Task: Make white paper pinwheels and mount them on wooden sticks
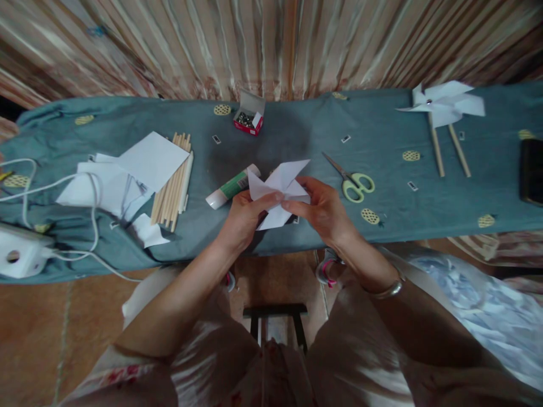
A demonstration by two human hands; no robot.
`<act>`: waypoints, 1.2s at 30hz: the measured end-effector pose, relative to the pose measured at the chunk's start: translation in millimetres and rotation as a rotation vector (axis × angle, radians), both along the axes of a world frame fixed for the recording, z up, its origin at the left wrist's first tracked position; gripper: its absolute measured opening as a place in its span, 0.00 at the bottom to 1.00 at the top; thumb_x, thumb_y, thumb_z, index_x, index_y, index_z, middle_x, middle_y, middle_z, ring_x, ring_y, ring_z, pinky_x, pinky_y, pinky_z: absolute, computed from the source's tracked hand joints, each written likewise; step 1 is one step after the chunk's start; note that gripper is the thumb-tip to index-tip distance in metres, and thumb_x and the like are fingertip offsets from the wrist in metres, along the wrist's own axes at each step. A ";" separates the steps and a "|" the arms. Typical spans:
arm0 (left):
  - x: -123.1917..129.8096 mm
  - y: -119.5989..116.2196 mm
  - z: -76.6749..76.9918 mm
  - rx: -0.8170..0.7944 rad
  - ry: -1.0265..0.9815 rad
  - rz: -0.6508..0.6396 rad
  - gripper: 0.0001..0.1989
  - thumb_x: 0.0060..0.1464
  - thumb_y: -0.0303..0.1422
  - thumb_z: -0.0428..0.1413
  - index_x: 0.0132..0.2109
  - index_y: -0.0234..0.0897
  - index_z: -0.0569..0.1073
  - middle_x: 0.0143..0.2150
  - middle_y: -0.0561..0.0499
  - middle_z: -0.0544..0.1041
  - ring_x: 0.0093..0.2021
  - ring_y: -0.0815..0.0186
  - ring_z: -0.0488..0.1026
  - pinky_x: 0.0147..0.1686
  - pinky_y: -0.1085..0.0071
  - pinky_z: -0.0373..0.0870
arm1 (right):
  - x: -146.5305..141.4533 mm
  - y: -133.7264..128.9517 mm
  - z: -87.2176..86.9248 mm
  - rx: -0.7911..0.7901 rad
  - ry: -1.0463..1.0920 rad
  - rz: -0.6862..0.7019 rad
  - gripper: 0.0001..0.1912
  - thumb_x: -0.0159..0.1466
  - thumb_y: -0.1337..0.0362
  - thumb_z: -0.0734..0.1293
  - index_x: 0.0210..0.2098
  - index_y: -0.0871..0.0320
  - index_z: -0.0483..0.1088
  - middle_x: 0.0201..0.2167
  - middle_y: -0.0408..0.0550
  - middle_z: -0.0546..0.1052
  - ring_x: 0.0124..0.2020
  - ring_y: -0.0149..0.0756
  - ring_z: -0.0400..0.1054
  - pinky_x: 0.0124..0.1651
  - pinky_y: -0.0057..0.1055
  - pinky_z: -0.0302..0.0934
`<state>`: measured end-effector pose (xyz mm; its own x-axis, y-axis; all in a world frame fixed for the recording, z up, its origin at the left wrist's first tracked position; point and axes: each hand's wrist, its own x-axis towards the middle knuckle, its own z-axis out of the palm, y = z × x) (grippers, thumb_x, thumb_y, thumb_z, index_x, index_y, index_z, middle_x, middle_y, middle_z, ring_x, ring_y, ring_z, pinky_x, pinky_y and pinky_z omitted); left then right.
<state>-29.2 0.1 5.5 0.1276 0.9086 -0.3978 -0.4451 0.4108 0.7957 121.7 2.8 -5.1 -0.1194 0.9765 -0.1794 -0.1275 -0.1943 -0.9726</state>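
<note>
A white paper pinwheel (282,176) is held between my two hands over the near edge of the cloth-covered table. My left hand (244,217) grips its left side, the thumb pressed on the centre. From the right, my right hand (324,206) pinches it, with thumb and fingers meeting near the middle. Whether a pin sits at the centre is hidden by my thumbs. Just left of the pinwheel lies a green and white glue stick (233,187). Scissors (350,180) with light green handles rest right of my right hand.
An open red box of small metal pins (249,118) stands at the back. To the left lie wooden sticks (172,189), white paper sheets (153,161) and a white power strip (23,251) with cables. Finished pinwheels on sticks (447,102) lie at the right, near a dark object (532,169).
</note>
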 end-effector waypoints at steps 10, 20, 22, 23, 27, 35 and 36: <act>-0.1 -1.7 -3.4 -0.033 0.090 0.037 0.06 0.40 0.29 0.69 0.28 0.34 0.80 0.29 0.49 0.81 0.28 0.67 0.74 0.30 0.72 0.69 | -0.1 -2.6 -0.3 -0.018 -0.007 0.017 0.25 0.46 0.56 0.81 0.39 0.57 0.73 0.35 0.44 0.81 0.36 0.38 0.75 0.41 0.37 0.71; 0.6 -0.8 -4.6 -0.006 0.023 0.016 0.11 0.39 0.33 0.71 0.30 0.32 0.80 0.29 0.49 0.81 0.28 0.68 0.75 0.31 0.72 0.70 | -0.5 -1.3 2.6 -0.039 0.029 -0.017 0.27 0.43 0.58 0.83 0.38 0.57 0.73 0.33 0.43 0.81 0.35 0.37 0.75 0.40 0.35 0.72; 0.9 0.0 -2.4 -0.009 -0.001 0.002 0.13 0.39 0.35 0.71 0.31 0.32 0.80 0.30 0.48 0.82 0.29 0.67 0.75 0.32 0.72 0.71 | 0.5 -0.8 1.2 -0.019 0.021 -0.004 0.26 0.44 0.56 0.82 0.38 0.56 0.73 0.32 0.43 0.81 0.34 0.37 0.75 0.39 0.36 0.72; 1.0 0.3 -1.3 -0.011 -0.009 -0.001 0.13 0.39 0.36 0.71 0.31 0.32 0.80 0.31 0.48 0.82 0.29 0.67 0.75 0.33 0.71 0.71 | 1.1 -0.6 0.3 -0.010 0.015 0.004 0.25 0.45 0.56 0.82 0.38 0.55 0.73 0.32 0.42 0.81 0.34 0.36 0.75 0.39 0.36 0.72; 0.6 0.1 0.5 -0.019 -0.008 -0.008 0.12 0.36 0.33 0.71 0.30 0.32 0.80 0.30 0.49 0.82 0.29 0.68 0.74 0.33 0.72 0.70 | 3.1 -0.8 -2.6 0.011 0.006 0.020 0.25 0.47 0.55 0.82 0.39 0.55 0.72 0.34 0.43 0.81 0.35 0.37 0.75 0.41 0.36 0.72; -1.2 -1.7 -1.7 -0.032 0.025 0.001 0.11 0.37 0.31 0.71 0.30 0.33 0.80 0.30 0.50 0.82 0.29 0.69 0.74 0.34 0.72 0.70 | 3.3 -0.9 -1.7 0.017 0.001 0.038 0.28 0.47 0.52 0.82 0.41 0.55 0.71 0.35 0.44 0.81 0.36 0.38 0.75 0.40 0.37 0.71; -1.1 -1.6 -1.9 -0.032 0.026 0.000 0.11 0.37 0.31 0.70 0.31 0.33 0.80 0.30 0.50 0.82 0.30 0.68 0.74 0.34 0.72 0.70 | 3.0 -0.8 -1.3 0.006 0.011 0.033 0.28 0.46 0.53 0.82 0.40 0.55 0.71 0.34 0.43 0.82 0.35 0.37 0.75 0.40 0.36 0.71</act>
<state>-30.3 -1.5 3.6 0.1169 0.8953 -0.4298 -0.4244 0.4363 0.7934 124.7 2.0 -6.5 -0.1535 0.9731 -0.1715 -0.1322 -0.1923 -0.9724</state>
